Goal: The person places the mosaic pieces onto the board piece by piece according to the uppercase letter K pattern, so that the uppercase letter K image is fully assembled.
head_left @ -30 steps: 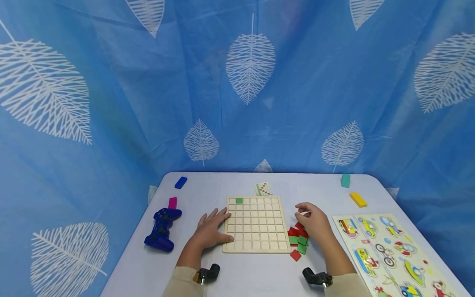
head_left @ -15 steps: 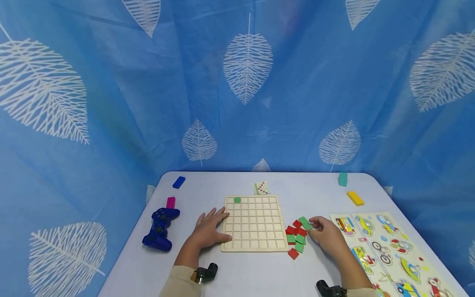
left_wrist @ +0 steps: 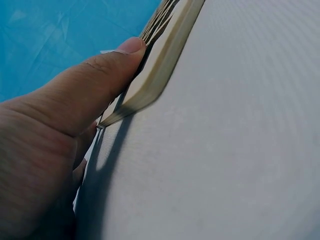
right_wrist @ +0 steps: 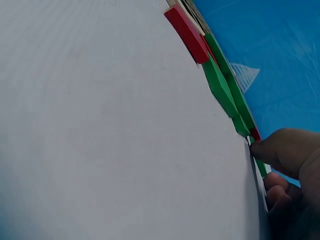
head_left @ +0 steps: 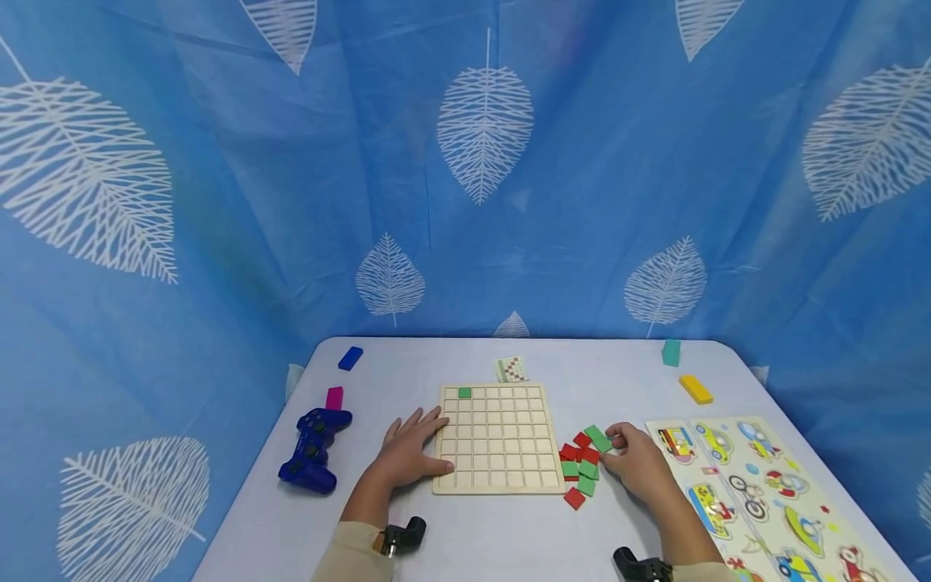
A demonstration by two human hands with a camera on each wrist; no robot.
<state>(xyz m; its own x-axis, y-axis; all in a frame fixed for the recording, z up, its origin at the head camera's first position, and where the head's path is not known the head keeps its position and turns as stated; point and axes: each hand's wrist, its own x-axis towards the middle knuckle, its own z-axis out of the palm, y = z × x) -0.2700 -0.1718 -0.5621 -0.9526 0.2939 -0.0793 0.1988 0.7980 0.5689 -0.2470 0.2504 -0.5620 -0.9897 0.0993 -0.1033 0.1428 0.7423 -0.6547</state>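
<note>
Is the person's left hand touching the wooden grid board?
Touching. In the left wrist view the thumb presses against the edge of the wooden board. The head view agrees: the left hand lies flat along the board's left side.

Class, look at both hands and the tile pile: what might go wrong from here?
1. The right hand pinches a green tile at the edge of the loose tile pile; lifting it may scatter neighbouring tiles.
2. The left hand merely rests on the wooden grid board, which may slide.
</note>
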